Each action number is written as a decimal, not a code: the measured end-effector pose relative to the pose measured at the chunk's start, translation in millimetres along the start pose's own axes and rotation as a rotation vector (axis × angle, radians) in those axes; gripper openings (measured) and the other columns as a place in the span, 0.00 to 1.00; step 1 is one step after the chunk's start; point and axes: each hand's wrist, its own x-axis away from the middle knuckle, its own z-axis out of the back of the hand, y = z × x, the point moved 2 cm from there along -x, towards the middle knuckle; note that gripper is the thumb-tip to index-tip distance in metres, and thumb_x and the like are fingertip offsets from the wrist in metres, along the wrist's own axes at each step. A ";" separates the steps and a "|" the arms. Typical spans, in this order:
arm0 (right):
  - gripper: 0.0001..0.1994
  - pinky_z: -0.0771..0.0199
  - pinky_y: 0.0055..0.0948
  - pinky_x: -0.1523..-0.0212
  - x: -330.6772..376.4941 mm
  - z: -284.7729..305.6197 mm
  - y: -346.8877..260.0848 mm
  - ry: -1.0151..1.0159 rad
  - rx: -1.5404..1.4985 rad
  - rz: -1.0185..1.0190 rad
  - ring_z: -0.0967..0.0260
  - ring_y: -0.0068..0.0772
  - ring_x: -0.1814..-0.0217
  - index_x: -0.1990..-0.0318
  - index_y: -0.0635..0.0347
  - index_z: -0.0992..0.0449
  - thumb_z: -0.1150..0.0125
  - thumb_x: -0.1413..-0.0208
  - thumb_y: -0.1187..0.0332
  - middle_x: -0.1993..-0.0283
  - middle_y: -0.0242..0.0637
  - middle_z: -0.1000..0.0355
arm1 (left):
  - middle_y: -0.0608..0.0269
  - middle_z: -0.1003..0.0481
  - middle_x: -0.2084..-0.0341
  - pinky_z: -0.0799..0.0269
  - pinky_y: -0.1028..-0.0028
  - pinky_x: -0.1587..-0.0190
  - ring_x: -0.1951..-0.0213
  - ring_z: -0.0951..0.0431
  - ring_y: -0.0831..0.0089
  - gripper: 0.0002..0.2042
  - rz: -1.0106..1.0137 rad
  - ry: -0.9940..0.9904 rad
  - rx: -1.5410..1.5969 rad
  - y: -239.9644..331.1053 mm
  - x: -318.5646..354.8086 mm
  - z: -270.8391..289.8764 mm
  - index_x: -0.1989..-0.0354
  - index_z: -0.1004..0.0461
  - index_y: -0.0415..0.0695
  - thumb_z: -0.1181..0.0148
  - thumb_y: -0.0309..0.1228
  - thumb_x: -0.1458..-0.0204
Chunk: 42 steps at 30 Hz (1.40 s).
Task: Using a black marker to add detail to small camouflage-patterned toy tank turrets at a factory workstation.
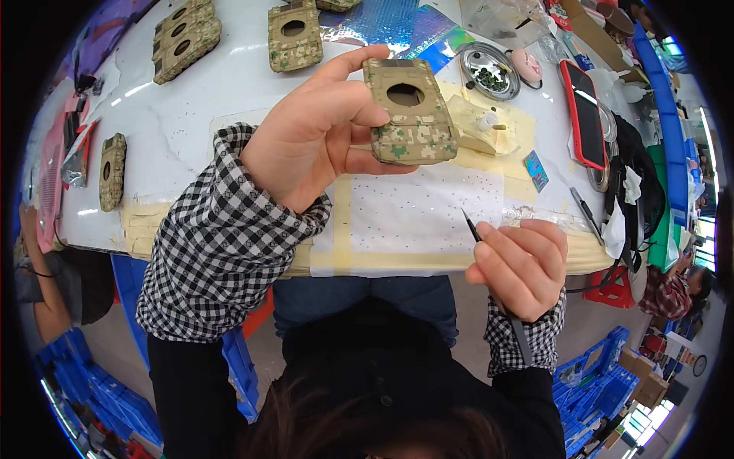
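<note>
My left hand (321, 126) grips a camouflage model tank hull (413, 126) by its left side and holds it up over the table. The hull has a round hole in its top, and green and tan pixel patches cover its near end. Between the fingers of my right hand (524, 268) is a pair of dark, fine-tipped tweezers (511, 321), pointing up and left. Their tip hangs over a white paper sheet (405, 245) dotted with tiny coloured specks, apart from the hull. The sheet is taped along the table's front edge.
More camouflage hulls (296, 38) stand at the back and left. Shiny holographic sheets (382, 27) lie behind. To the right are a round metal dish (489, 70) with dark green bits, a red-cased phone (582, 115) and a black pen-like tool (587, 214). Other people sit at both sides.
</note>
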 end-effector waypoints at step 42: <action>0.06 0.30 0.29 0.52 -72.0 -16.5 32.3 0.095 -0.883 -0.442 0.27 0.31 0.59 0.65 0.68 0.23 0.37 0.50 0.76 0.63 0.39 0.24 | 0.49 0.36 0.45 0.25 0.62 0.50 0.47 0.29 0.62 0.38 0.066 -0.037 0.028 2.4 3.0 -2.0 0.33 0.57 0.44 0.48 0.29 0.54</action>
